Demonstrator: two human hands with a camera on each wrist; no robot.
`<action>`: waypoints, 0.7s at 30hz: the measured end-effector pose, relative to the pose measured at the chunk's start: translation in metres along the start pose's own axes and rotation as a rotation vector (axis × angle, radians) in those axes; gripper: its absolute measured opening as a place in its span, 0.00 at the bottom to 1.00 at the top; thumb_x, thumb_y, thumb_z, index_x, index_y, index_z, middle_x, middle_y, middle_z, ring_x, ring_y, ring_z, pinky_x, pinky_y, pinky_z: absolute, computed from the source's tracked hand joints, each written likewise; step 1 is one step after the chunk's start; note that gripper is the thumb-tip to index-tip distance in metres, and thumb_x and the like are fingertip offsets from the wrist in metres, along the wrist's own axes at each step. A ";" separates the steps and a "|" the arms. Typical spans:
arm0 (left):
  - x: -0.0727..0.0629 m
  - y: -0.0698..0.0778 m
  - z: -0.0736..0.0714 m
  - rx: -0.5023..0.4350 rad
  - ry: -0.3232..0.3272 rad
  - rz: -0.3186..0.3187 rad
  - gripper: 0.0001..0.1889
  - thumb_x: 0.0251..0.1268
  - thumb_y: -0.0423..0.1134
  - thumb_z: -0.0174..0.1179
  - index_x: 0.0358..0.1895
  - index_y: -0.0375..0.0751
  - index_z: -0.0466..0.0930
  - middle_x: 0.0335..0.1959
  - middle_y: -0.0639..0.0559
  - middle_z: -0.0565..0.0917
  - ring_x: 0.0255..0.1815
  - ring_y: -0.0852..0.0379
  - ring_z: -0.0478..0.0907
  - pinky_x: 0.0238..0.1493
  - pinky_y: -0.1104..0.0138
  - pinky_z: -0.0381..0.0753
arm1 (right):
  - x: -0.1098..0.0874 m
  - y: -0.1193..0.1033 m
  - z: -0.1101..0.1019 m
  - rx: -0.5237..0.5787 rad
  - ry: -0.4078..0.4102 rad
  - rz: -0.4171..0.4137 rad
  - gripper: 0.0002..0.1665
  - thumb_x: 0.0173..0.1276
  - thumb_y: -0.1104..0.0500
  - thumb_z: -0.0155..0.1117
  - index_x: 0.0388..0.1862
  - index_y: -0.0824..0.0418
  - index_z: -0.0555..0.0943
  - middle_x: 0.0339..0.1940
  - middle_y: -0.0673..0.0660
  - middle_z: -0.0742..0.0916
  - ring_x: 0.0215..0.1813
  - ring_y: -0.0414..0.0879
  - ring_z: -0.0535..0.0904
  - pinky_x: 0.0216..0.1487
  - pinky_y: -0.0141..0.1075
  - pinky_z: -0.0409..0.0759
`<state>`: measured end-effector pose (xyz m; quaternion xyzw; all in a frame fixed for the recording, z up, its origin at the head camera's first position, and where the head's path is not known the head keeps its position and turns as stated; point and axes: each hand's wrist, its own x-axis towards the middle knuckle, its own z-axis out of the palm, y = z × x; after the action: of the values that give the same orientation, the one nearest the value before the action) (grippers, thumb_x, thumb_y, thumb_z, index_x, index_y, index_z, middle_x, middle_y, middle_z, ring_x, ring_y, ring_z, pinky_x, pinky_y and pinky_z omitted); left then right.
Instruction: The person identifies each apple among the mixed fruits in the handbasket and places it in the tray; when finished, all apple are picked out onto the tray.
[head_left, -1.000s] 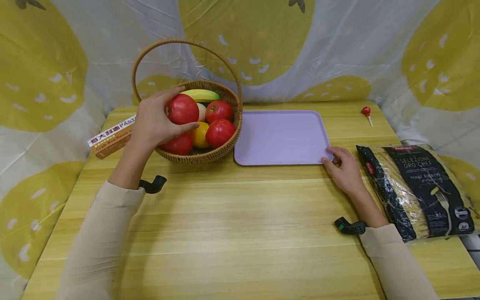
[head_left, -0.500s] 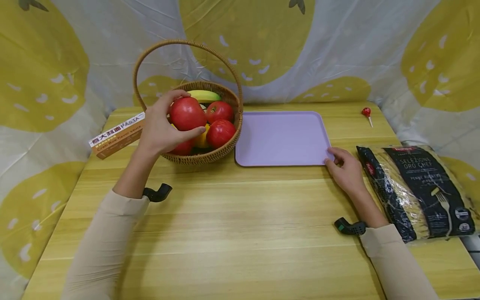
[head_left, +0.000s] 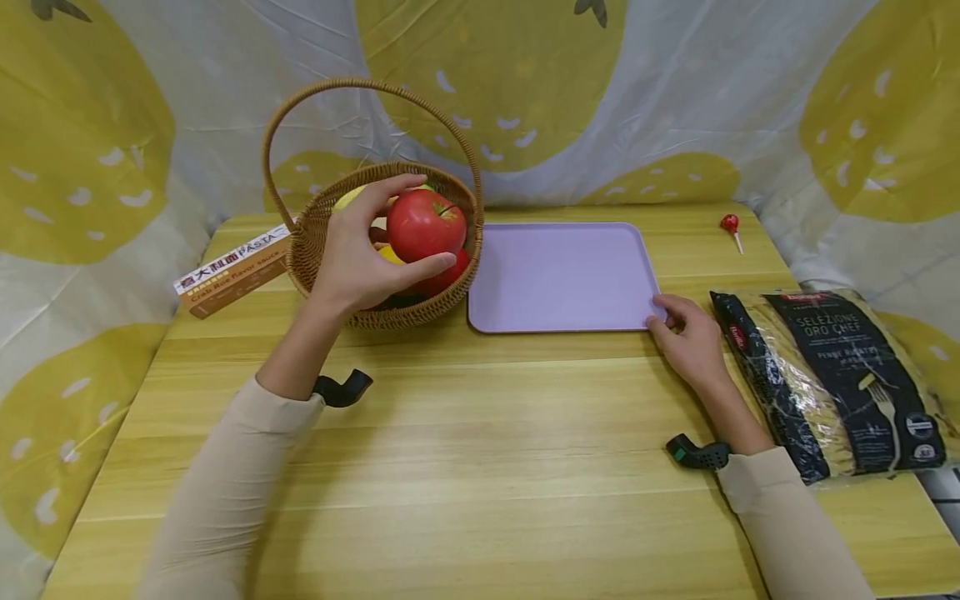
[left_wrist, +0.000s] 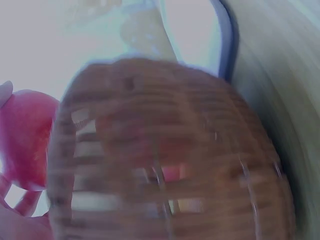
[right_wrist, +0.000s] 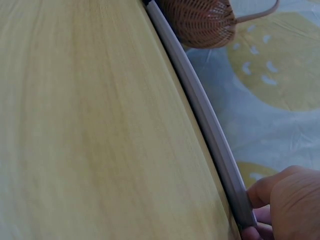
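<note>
In the head view my left hand [head_left: 358, 254] grips a red apple [head_left: 424, 227] above the wicker basket [head_left: 408, 317], thumb in front and fingers behind. The apple's stem faces up and right. It covers much of the fruit in the basket; a bit of another red fruit [head_left: 452, 275] and some yellow show around it. The left wrist view catches the apple [left_wrist: 30, 140] at its left edge, beside the blurred basket wall [left_wrist: 175, 125]. My right hand [head_left: 688, 340] pinches the near right corner of the lilac tray [head_left: 562, 275], which lies flat on the table.
The basket's tall handle [head_left: 367, 82] arches over the fruit. A pasta box [head_left: 236, 268] lies left of the basket. At the right are a bag of penne [head_left: 832, 383] and a red lollipop [head_left: 731, 223]. A lemon-patterned cloth [head_left: 525, 100] hangs behind the table.
My left hand has lifted the apple from the basket's left side and carried it rightward across the basket, turning it so its stem shows. The right hand and tray have stayed put.
</note>
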<state>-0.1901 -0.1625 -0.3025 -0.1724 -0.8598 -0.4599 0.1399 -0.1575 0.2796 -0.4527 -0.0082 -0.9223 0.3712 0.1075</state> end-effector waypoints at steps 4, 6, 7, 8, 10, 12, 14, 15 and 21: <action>0.005 0.007 0.021 -0.067 -0.045 0.063 0.40 0.44 0.51 0.83 0.66 0.62 0.78 0.62 0.64 0.80 0.60 0.63 0.77 0.52 0.62 0.87 | 0.000 0.001 0.000 0.000 -0.001 0.001 0.24 0.73 0.58 0.66 0.64 0.65 0.82 0.40 0.63 0.83 0.41 0.47 0.72 0.38 0.25 0.65; 0.006 0.011 0.031 -0.071 -0.059 0.085 0.39 0.44 0.53 0.82 0.66 0.61 0.78 0.61 0.65 0.80 0.60 0.65 0.77 0.55 0.61 0.86 | 0.000 0.001 0.000 0.001 0.001 0.002 0.23 0.73 0.58 0.66 0.64 0.65 0.82 0.40 0.62 0.83 0.41 0.47 0.72 0.38 0.25 0.65; 0.007 0.014 0.036 -0.074 -0.061 0.091 0.39 0.44 0.54 0.81 0.65 0.62 0.79 0.61 0.65 0.80 0.60 0.65 0.77 0.56 0.61 0.85 | -0.001 0.001 0.000 0.003 0.003 0.003 0.23 0.73 0.58 0.65 0.64 0.65 0.82 0.40 0.62 0.83 0.41 0.47 0.72 0.39 0.26 0.65; 0.008 0.016 0.041 -0.078 -0.061 0.095 0.38 0.45 0.55 0.81 0.65 0.62 0.79 0.61 0.66 0.80 0.59 0.65 0.76 0.57 0.62 0.85 | -0.001 0.001 0.000 0.006 0.005 0.004 0.23 0.73 0.59 0.65 0.64 0.65 0.83 0.40 0.62 0.83 0.41 0.47 0.72 0.39 0.25 0.65; 0.010 0.021 0.051 -0.103 -0.061 0.098 0.38 0.45 0.56 0.81 0.65 0.62 0.79 0.61 0.66 0.80 0.59 0.66 0.76 0.57 0.62 0.84 | -0.001 0.001 0.001 0.013 0.011 0.008 0.22 0.72 0.60 0.64 0.63 0.65 0.83 0.40 0.62 0.83 0.41 0.46 0.72 0.40 0.25 0.65; 0.013 0.026 0.060 -0.140 -0.054 0.107 0.38 0.45 0.55 0.81 0.64 0.62 0.79 0.60 0.65 0.81 0.57 0.65 0.77 0.56 0.62 0.84 | -0.001 0.000 0.002 0.020 0.019 0.014 0.22 0.72 0.62 0.63 0.62 0.65 0.83 0.40 0.62 0.84 0.41 0.46 0.72 0.40 0.25 0.65; 0.015 0.031 0.070 -0.175 -0.052 0.110 0.37 0.44 0.55 0.82 0.64 0.61 0.80 0.58 0.65 0.83 0.54 0.65 0.79 0.53 0.63 0.85 | -0.001 0.000 0.002 0.020 0.025 0.020 0.22 0.71 0.63 0.62 0.62 0.65 0.84 0.41 0.62 0.84 0.42 0.46 0.72 0.40 0.24 0.65; 0.016 0.032 0.076 -0.195 -0.052 0.108 0.37 0.44 0.55 0.82 0.63 0.61 0.81 0.57 0.64 0.83 0.53 0.65 0.79 0.52 0.64 0.86 | -0.001 0.000 0.002 0.019 0.027 0.024 0.22 0.71 0.63 0.62 0.62 0.65 0.84 0.41 0.62 0.84 0.42 0.46 0.72 0.40 0.24 0.65; 0.022 0.036 0.110 -0.230 -0.049 0.087 0.38 0.46 0.55 0.81 0.65 0.55 0.80 0.58 0.62 0.84 0.53 0.65 0.81 0.48 0.68 0.87 | -0.001 -0.001 0.001 0.010 0.039 0.034 0.23 0.69 0.64 0.61 0.62 0.65 0.84 0.40 0.62 0.84 0.39 0.44 0.72 0.39 0.25 0.66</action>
<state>-0.2039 -0.0478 -0.3259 -0.2356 -0.7962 -0.5448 0.1178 -0.1564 0.2785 -0.4530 -0.0305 -0.9179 0.3772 0.1191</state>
